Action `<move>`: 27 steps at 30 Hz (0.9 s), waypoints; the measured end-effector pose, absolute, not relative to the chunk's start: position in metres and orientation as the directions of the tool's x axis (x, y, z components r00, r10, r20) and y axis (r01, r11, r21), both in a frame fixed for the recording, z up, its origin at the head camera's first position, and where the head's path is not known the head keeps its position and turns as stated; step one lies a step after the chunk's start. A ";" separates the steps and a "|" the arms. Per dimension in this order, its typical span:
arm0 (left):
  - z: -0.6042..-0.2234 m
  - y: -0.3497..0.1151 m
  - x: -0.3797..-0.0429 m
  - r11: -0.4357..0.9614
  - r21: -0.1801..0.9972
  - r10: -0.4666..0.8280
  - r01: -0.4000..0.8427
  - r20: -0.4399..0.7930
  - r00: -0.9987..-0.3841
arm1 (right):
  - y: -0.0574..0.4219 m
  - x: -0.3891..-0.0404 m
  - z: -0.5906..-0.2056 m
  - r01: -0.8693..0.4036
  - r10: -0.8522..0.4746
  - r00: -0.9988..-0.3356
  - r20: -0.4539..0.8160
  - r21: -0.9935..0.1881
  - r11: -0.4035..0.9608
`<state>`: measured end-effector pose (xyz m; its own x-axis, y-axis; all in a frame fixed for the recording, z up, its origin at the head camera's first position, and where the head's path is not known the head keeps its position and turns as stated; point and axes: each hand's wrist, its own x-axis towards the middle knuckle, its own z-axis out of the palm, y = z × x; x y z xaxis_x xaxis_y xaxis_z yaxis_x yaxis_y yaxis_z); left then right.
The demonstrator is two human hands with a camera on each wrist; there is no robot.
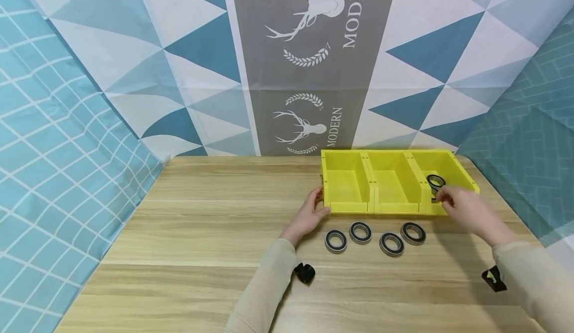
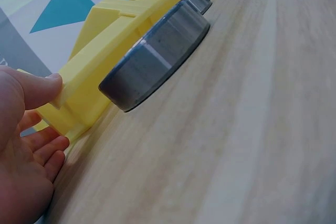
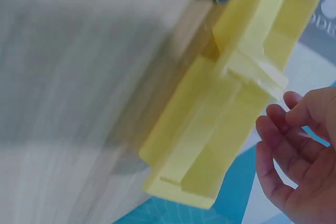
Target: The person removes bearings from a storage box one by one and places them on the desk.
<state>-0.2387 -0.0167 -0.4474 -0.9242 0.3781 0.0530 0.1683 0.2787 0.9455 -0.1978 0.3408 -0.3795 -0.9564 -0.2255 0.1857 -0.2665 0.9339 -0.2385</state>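
Observation:
A yellow three-compartment bin [image 1: 372,207] stands at the back right of the table. My left hand [image 1: 310,216] grips its left front corner; in the left wrist view the thumb lies on the front wall with the fingers low at the side. Over the right compartment hovers my right hand [image 1: 466,211], fingers loosely bent, and the right wrist view shows nothing between them. Right by its fingertips, a ball bearing [image 1: 436,175] with a black seal lies in that compartment, and another bearing [image 1: 433,199] is partly hidden below it.
Several more bearings lie on the wooden table in front of the bin, including a leftmost bearing [image 1: 329,248] and a rightmost bearing [image 1: 418,241]. Behind the bin hangs a patterned cloth [image 1: 309,74]. A blue gridded cloth [image 1: 58,138] borders the left side.

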 end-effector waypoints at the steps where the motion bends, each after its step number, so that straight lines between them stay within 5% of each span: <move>1: -0.452 -0.016 -0.241 0.279 0.945 0.377 0.171 0.056 -0.925 | 0.344 -0.200 -0.378 -0.265 -0.222 -0.956 0.189 -0.247 0.932; 8: -0.469 -0.015 -0.250 0.298 0.935 0.379 0.194 0.071 -0.923 | 0.359 -0.220 -0.373 -0.219 -0.165 -0.960 0.224 -0.242 0.945; 27: -0.469 -0.012 -0.254 0.265 0.948 0.386 0.178 0.065 -0.920 | 0.369 -0.260 -0.387 -0.198 -0.215 -0.975 -0.056 -0.213 0.957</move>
<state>-0.2537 -0.0124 -0.4693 -0.9202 0.3860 0.0646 0.1778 0.2654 0.9476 -0.2595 0.3694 -0.3865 -0.9751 -0.2148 -0.0561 -0.1984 0.9566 -0.2135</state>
